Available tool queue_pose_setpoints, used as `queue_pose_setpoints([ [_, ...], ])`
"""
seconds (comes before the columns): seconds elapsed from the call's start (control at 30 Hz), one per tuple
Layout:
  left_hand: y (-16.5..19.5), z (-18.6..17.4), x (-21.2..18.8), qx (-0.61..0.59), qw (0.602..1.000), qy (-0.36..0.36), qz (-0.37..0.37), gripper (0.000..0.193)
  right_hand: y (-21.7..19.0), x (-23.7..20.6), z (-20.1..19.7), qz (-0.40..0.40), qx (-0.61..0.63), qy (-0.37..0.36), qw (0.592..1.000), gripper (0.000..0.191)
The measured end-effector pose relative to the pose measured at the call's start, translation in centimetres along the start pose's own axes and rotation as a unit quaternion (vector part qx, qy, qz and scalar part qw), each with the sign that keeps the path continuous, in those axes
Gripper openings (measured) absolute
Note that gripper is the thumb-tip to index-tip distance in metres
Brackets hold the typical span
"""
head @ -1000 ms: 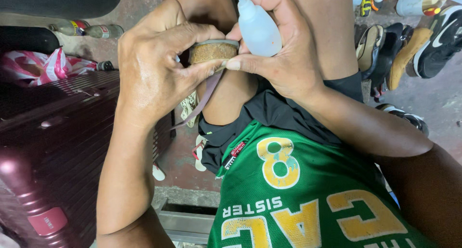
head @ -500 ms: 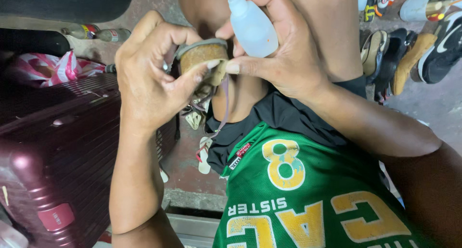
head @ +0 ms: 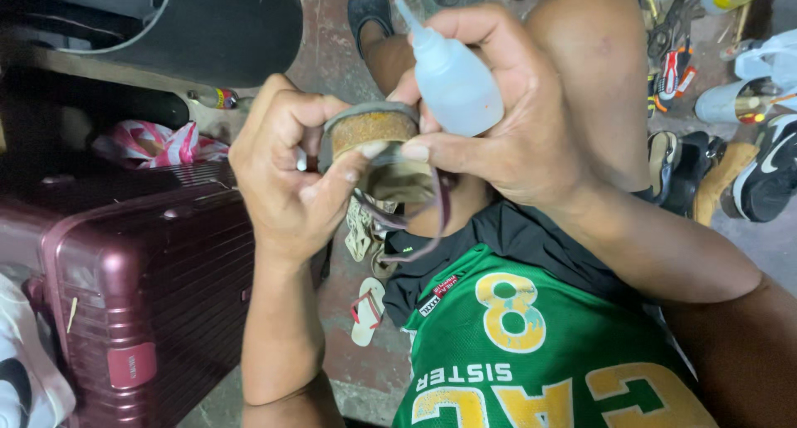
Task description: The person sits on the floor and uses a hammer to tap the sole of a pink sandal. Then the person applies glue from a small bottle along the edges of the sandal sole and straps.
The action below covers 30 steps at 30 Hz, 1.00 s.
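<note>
My left hand [head: 286,175] grips a small sandal [head: 369,129] by its heel end, showing a brown, cork-like sole edge with a grey rim and thin dark straps hanging below. My right hand [head: 506,117] holds a small translucent squeeze bottle [head: 452,79] with a pointed nozzle tilted up and left. Its thumb presses against the sandal's edge beside my left thumb. Both hands are raised above my knee [head: 589,71].
A maroon hard-shell suitcase [head: 141,287] stands at lower left. A pink striped bag [head: 158,141] lies behind it. Several shoes [head: 764,175] are piled at right. A small flip-flop [head: 365,312] lies on the concrete floor, and a dark rounded object [head: 216,25] sits at top left.
The view has shifted so both hands sit lower in frame. The sandal has turned slightly in my left hand, and the bottle's nozzle now shows fully.
</note>
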<state>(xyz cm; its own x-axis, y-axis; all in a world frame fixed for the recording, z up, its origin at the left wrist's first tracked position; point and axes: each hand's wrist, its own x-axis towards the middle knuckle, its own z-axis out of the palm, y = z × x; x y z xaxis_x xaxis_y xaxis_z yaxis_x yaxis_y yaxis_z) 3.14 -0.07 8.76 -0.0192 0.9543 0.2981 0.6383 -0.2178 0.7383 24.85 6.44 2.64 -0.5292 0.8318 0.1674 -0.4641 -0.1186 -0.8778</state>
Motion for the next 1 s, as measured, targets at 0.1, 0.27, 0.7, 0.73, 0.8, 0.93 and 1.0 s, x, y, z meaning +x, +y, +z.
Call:
queue_pose_setpoints([
  [0.1,0.5,1.0,0.0,0.081,0.995,0.029,0.045,0.04,-1.1,0.2,-0.4,-0.006,-0.004,0.007,1.0,0.066],
  [0.27,0.0,2.4,0.0,0.165,0.981,0.062,0.086,0.056,-0.5,0.0,-1.3,-0.039,-0.046,0.002,0.998,0.061],
  [0.7,0.3,1.6,0.5,0.022,0.999,0.026,0.032,0.048,0.2,-0.1,-1.4,-0.034,-0.033,-0.002,0.999,0.062],
  [0.73,-0.1,1.5,0.5,0.005,0.999,0.016,0.033,0.044,0.3,-0.2,-1.3,-0.032,-0.028,0.0,0.999,0.062],
  [0.8,-0.9,0.9,0.4,-0.024,0.999,0.001,0.023,0.037,0.5,-0.2,-0.9,-0.026,-0.014,0.005,1.0,0.06],
  [0.93,-2.6,-0.7,-0.3,-0.038,0.999,0.004,-0.015,0.035,1.7,0.1,-0.1,0.004,-0.023,0.016,1.0,0.054],
  [1.0,-3.1,-1.7,-0.8,-0.014,1.0,-0.002,-0.008,0.041,2.5,0.3,0.6,0.031,0.003,0.004,0.999,0.053],
])
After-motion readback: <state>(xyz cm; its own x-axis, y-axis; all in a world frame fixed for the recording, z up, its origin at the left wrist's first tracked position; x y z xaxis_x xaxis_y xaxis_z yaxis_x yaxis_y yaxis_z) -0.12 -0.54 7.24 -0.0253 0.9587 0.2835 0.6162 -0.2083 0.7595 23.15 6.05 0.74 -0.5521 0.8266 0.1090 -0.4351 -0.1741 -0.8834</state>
